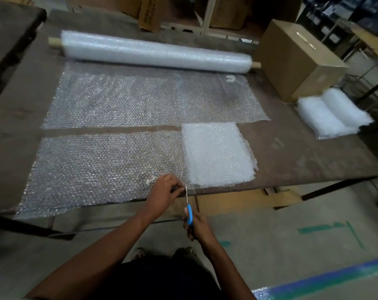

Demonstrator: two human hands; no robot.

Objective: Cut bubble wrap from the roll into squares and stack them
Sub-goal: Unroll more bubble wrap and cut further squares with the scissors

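The likeliest fault from here is a crooked or ragged cut: the strip [101,167] lying across the lower left of the frame is thin and slack, so if it slips or bunches at the near edge, the blades could chew the film and wander off line, leaving a piece that does not match the stack of squares [218,152] at centre right. A 2nd risk is to the fingers, since the left hand [164,191] sits just beside the blades. That hand reaches in from lower centre, its fingers curled and pinching the strip's near edge at the table [313,152] rim. The right hand [194,226], lower in the frame, grips the blue-handled scissors [188,204], fingers wrapped through the loops, blades pointing up-frame into the edge. The roll [155,50] lies across the upper frame, well apart.
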